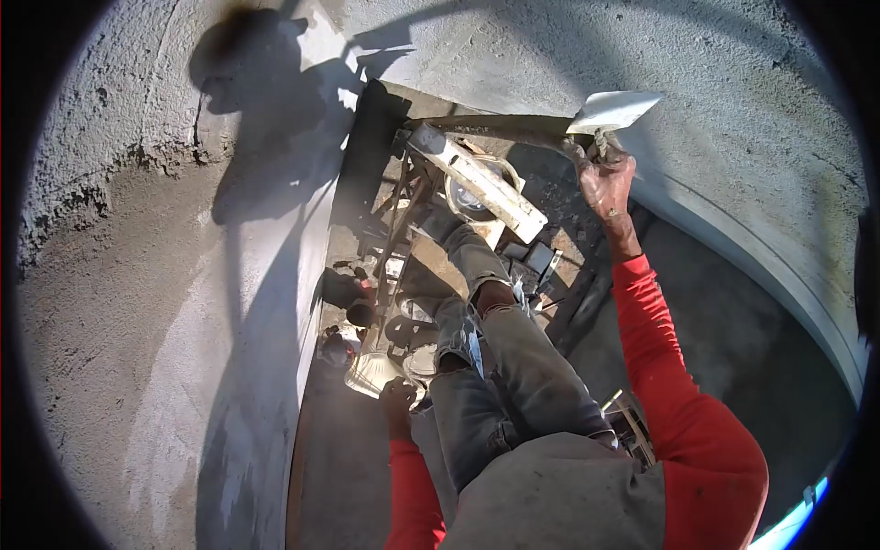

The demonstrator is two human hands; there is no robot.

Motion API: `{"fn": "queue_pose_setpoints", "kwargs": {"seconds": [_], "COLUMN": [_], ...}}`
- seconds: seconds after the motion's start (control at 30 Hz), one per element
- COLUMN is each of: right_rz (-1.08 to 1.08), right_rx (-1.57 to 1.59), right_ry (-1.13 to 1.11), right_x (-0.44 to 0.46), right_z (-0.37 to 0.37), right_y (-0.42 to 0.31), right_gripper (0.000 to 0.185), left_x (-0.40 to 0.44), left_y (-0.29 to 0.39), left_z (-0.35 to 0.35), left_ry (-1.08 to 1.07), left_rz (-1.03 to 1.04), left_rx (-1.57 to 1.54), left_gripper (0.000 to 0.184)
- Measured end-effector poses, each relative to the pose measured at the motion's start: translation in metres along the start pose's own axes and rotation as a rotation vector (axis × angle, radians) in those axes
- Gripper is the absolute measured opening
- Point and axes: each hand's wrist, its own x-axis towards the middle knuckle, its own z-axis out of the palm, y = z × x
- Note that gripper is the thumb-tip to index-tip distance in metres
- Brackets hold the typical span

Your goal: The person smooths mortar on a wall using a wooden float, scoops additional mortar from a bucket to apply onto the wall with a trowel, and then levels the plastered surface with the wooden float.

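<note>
My right hand [605, 179], at the end of a red sleeve, is closed round the handle of a trowel [616, 110]. The trowel's pale, flat blade is raised against the rough grey wall [733, 128] at the upper right. Lower and to the left, my left hand [398, 396] is in shadow beside a pale, ribbed object [371, 374]. Its fingers look curled, but whether they hold anything is too dark to make out.
A splattered board [481, 181] lies slantwise below, over a round container [467, 197]. My legs stand among scattered items far down. A partly plastered wall [137, 302] rises on the left, with shadows across it. Another person's red clothing [341, 346] shows low at the left.
</note>
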Motion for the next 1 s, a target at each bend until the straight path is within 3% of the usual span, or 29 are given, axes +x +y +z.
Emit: {"fn": "queue_pose_setpoints", "kwargs": {"seconds": [0.03, 0.07, 0.13, 0.23, 0.27, 0.33, 0.37, 0.43, 0.47, 0.5, 0.53, 0.57, 0.6, 0.63, 0.67, 0.7, 0.73, 0.77, 0.8, 0.83, 0.93, 1.0], "right_rz": [-0.033, 0.003, 0.070, 0.113, 0.095, 0.120, 0.239, 0.262, 0.260, 0.259, 0.075, 0.080, 0.085, 0.090, 0.307, 0.197, 0.225, 0.251, 0.184, 0.203, 0.155, 0.233], "right_rx": [0.095, 0.076, 0.246, 0.544, 0.616, 0.326, 0.520, 0.604, 0.542, 0.480, 0.112, 0.113, 0.114, 0.115, 0.397, 0.301, 0.226, 0.152, 0.380, 0.332, 0.160, 0.196], "right_ry": [0.011, 0.080, 0.015, 0.017, 0.006, -0.044, -0.010, 0.007, 0.018, 0.028, -0.038, 0.006, 0.051, 0.096, 0.128, 0.105, 0.085, 0.062, 0.134, 0.114, 0.157, 0.204], "right_x": [0.003, 0.003, 0.002, -0.016, -0.023, -0.042, -0.048, -0.062, -0.064, -0.066, -0.066, -0.061, -0.057, -0.052, -0.055, -0.064, -0.067, -0.070, -0.080, -0.086, -0.097, -0.117], "right_z": [-0.004, 0.000, -0.004, 0.010, 0.016, 0.016, 0.017, 0.027, 0.025, 0.022, 0.017, 0.016, 0.015, 0.013, 0.013, 0.009, 0.001, -0.006, -0.011, -0.026, -0.072, -0.091], "right_y": [-0.021, -0.018, -0.018, 0.005, 0.013, 0.020, 0.012, -0.004, -0.007, -0.011, -0.006, -0.013, -0.020, -0.027, -0.038, -0.019, -0.021, -0.023, -0.015, -0.022, -0.052, -0.060], "right_gripper": [0.011, 0.011, 0.014, 0.020, 0.025, 0.042, 0.048, 0.064, 0.050, 0.037, 0.025, 0.027, 0.029, 0.030, 0.037, 0.044, 0.051, 0.057, 0.062, 0.061, 0.061, 0.061], "left_x": [0.003, 0.025, 0.015, 0.016, 0.020, 0.001, 0.015, -0.009, 0.014, 0.033, 0.042, 0.050, 0.048, 0.049, 0.050, 0.052, 0.048, 0.019, -0.006, -0.023, -0.053, -0.090], "left_y": [0.017, 0.019, 0.086, 0.172, 0.196, 0.248, 0.261, 0.304, 0.307, 0.304, 0.290, 0.277, 0.258, 0.258, 0.257, 0.254, 0.260, 0.263, 0.275, 0.276, 0.256, 0.250], "left_z": [0.011, 0.023, 0.092, 0.214, 0.257, 0.333, 0.373, 0.422, 0.445, 0.462, 0.469, 0.477, 0.484, 0.500, 0.509, 0.508, 0.507, 0.503, 0.494, 0.494, 0.504, 0.501], "left_ry": [0.056, 0.017, -0.009, -0.291, -0.437, -0.704, -0.727, -0.716, -0.733, -0.779, -0.871, -0.959, -0.856, -0.794, -0.725, -0.739, -0.756, -0.702, -0.710, -0.617, -0.636, -0.674], "left_rz": [-0.112, 0.235, 0.234, 0.254, 0.218, 0.192, 0.069, 0.014, -0.053, -0.059, 0.048, 0.154, 0.446, 0.299, 0.147, 0.077, 0.017, 0.042, 0.049, 0.022, 0.021, 0.066], "left_rx": [-0.006, 0.358, 0.184, 0.151, 0.087, -0.064, -0.197, -0.408, -0.452, -0.440, -0.455, -0.477, -0.385, -0.379, -0.369, -0.320, -0.273, -0.326, -0.220, -0.151, -0.063, -0.092], "left_gripper": [0.021, 0.021, 0.026, 0.034, 0.044, 0.080, 0.089, 0.081, 0.075, 0.071, 0.062, 0.053, 0.046, 0.046, 0.046, 0.047, 0.048, 0.041, 0.034, 0.034, 0.069, 0.065]}}
